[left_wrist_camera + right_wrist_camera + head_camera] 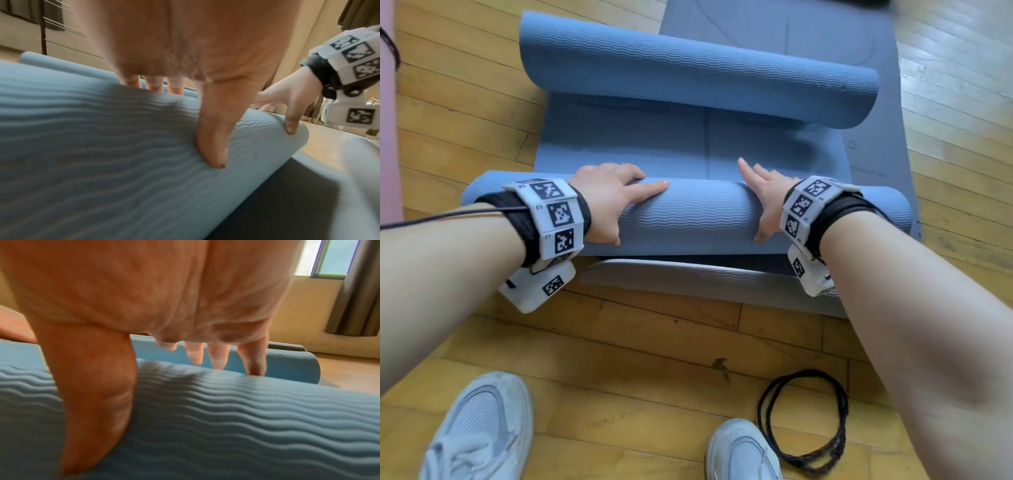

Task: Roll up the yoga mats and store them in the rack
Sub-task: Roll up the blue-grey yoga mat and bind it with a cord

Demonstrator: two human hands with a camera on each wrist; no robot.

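Wooden plank floor (640,370) carries everything here. On it lies a grey yoga mat (866,113), spread flat, and on top of that a blue yoga mat (688,144) whose two ends are both rolled: the far roll (688,78) sits slanted across the grey mat, while the near roll (688,216) lies close to the person, with a flat stretch between them. A pink mat edge (387,113) shows at the far left. Two pale sneakers (482,428) stand on the boards at the bottom, with a loop of black cord (804,418) beside the right one. The left hand (606,198) and the right hand (767,195) rest well apart on the near roll, each draped over its ridged top with fingers reaching over the far side and thumb on the near side; the fingers look relaxed, pressing the mat without closing round it.
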